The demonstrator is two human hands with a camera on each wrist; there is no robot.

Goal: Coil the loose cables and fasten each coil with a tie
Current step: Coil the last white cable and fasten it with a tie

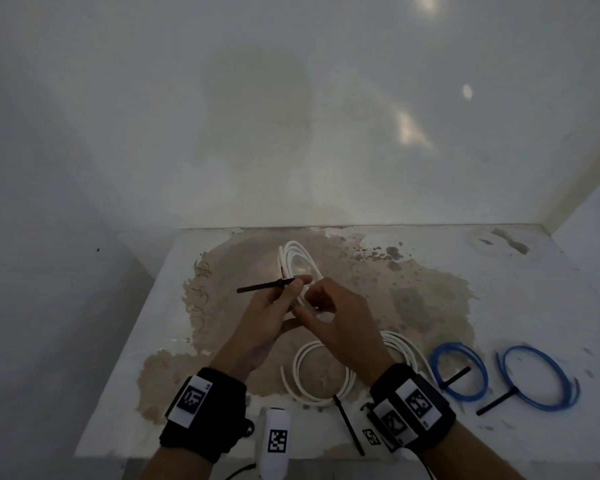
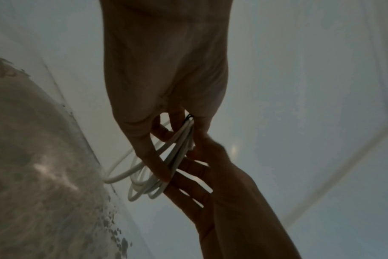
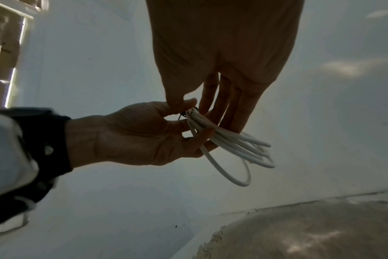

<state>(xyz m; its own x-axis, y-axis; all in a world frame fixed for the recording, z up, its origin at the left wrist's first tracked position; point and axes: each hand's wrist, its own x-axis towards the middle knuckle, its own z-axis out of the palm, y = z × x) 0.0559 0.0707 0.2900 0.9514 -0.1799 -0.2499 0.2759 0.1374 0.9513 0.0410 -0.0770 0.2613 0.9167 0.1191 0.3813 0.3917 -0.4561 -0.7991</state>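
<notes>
White cable coil [image 1: 300, 268], held above the tabletop [image 1: 499, 306] at frame centre, with a black tie [image 1: 262, 285] looped round its bunched strands. Left hand [image 1: 274, 313] pinches the tie and the coil between thumb and fingers; right hand [image 1: 329, 317] pinches the same bunch from the right. Lower centre: a second white coil [image 1: 321, 372] with its tie [image 1: 349, 424]. Lower right: two blue coils [image 1: 461, 372], each tied.
</notes>
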